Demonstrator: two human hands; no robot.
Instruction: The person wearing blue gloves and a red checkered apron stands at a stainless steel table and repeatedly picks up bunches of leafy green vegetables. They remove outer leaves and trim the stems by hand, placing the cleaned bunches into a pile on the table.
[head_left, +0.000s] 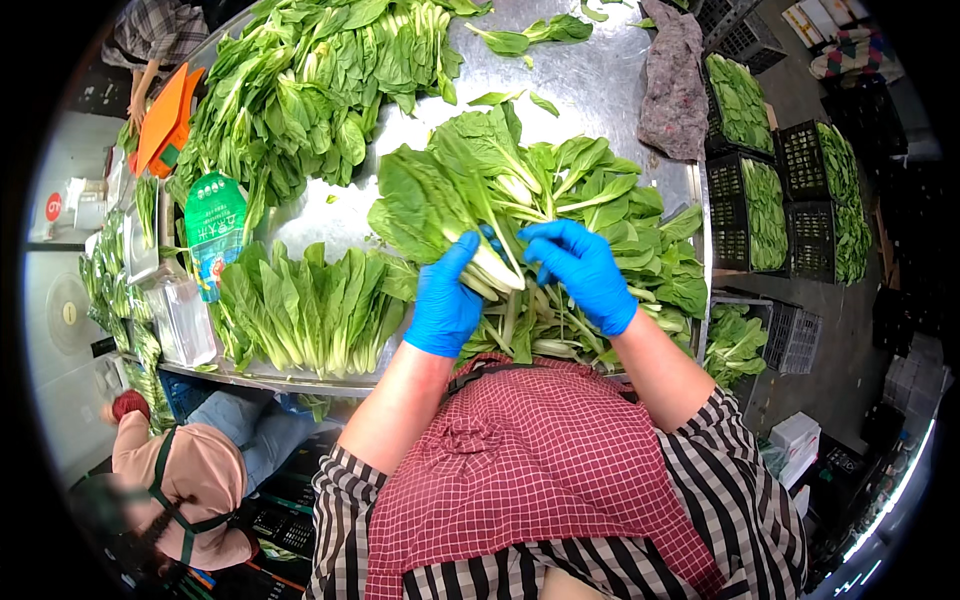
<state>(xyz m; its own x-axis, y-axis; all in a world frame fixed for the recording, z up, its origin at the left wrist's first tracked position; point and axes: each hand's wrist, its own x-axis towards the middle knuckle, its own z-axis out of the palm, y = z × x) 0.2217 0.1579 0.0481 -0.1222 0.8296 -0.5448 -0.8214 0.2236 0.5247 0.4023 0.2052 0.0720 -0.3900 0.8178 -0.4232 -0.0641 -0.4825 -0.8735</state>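
My left hand (448, 300), in a blue glove, grips a bunch of leafy greens (427, 199) by its pale stems, leaves pointing away from me. Close to the right of those stems is my right hand (585, 270), gloved in blue too, with bent fingers. Whether its fingertips pinch a stalk is unclear. Beneath and beyond both hands, loose greens (637, 206) spread in a pile on the metal table (600, 71). Left of my left hand stand several greens lined up in a row (319, 319), stems toward me.
A larger heap of greens (322, 82) covers the far left. Beside it are a green printed bag (215, 217) and an orange object (159, 124). A grey cloth (671, 82) lies at the right edge. Crates (729, 199) of greens stand beyond. A person (199, 469) is at lower left.
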